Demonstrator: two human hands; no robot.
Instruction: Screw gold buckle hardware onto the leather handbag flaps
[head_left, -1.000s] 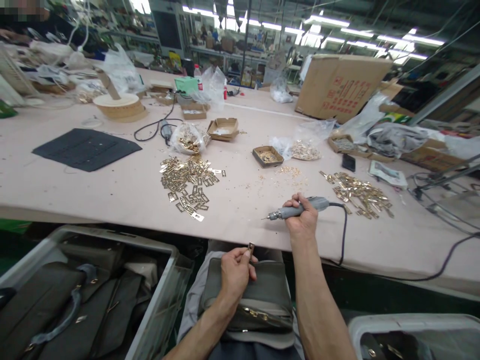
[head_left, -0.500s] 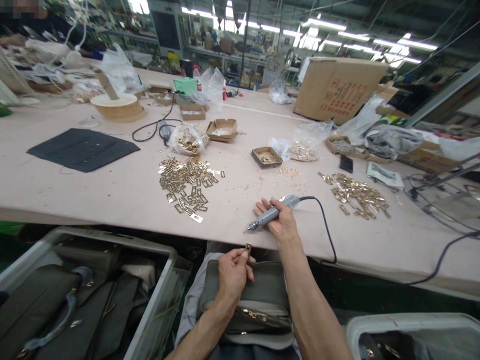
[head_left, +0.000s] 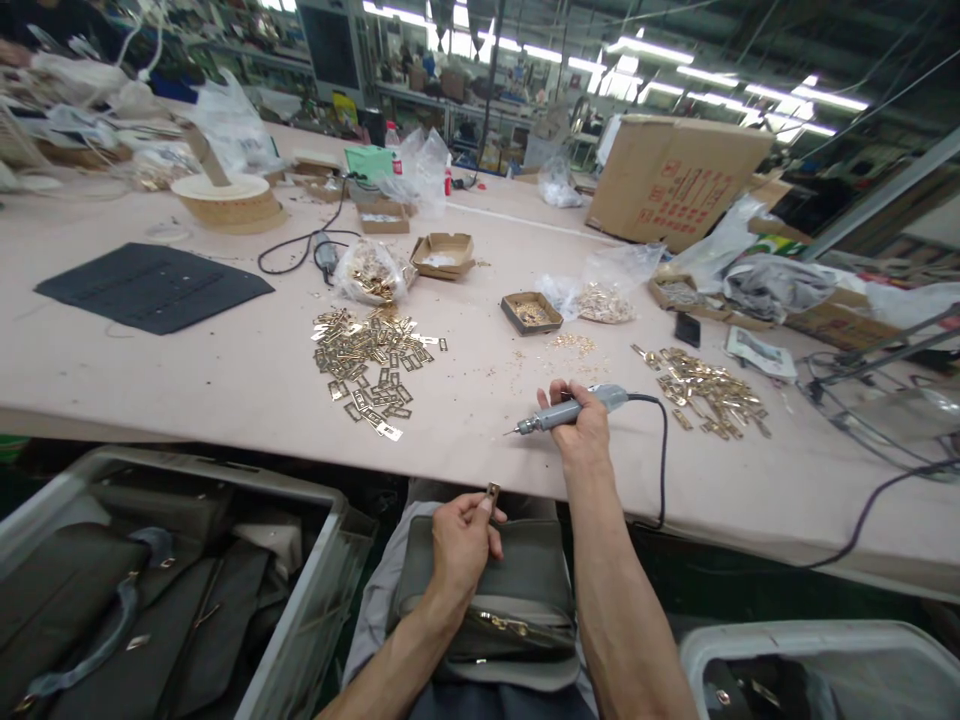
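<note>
Between the thumb and fingers of my left hand a small gold metal plate stands up. That hand is above a dark olive bag lying on my lap, its gold zipper facing me. My right hand is closed around a grey electric screwdriver just over the table, its bit pointing left and its black cord trailing right. Ahead lie tiny gold screws, scattered loose. A heap of gold frame-shaped plates is at the left, and another pile of gold metal pieces at the right.
A grey crate of olive bags stands at the lower left, a white bin at the lower right. On the table are a small cardboard tray, a black sheet, a second screwdriver and a large carton.
My right hand has moved up and to the right with the screwdriver, farther from the plate. My left hand keeps its pinch on the plate, almost in place.
</note>
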